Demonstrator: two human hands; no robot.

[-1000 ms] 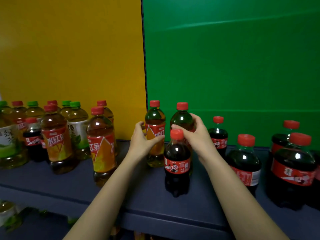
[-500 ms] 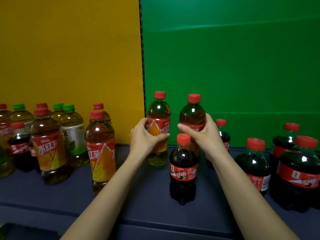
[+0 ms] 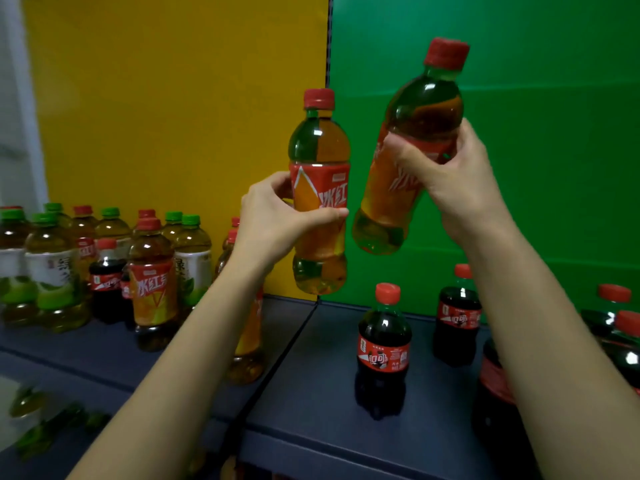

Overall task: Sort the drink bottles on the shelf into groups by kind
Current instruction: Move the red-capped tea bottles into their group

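My left hand [image 3: 273, 216] grips an iced red tea bottle [image 3: 320, 157] with a red cap and orange-red label, held upright above the shelf [image 3: 304, 393]. My right hand [image 3: 450, 178] grips a second iced red tea bottle [image 3: 422, 109], tilted with its cap to the upper right. Both bottles are lifted clear of the shelf. Small cola bottles [image 3: 383, 344] with red caps stand below on the right half. On the left half stand green tea bottles [image 3: 52, 268] with green caps, mixed with red tea bottles [image 3: 152, 285] and a small cola bottle [image 3: 105, 282].
A yellow back panel [image 3: 173, 116] is behind the left half and a green panel [image 3: 536, 133] behind the right. More cola bottles [image 3: 457, 317] crowd the far right. Another red tea bottle [image 3: 247, 341] stands partly hidden behind my left forearm. A lower shelf shows at bottom left.
Both hands have lifted their red tea bottles well above the shelf. The right bottle has tilted. The view has shifted right and closer.
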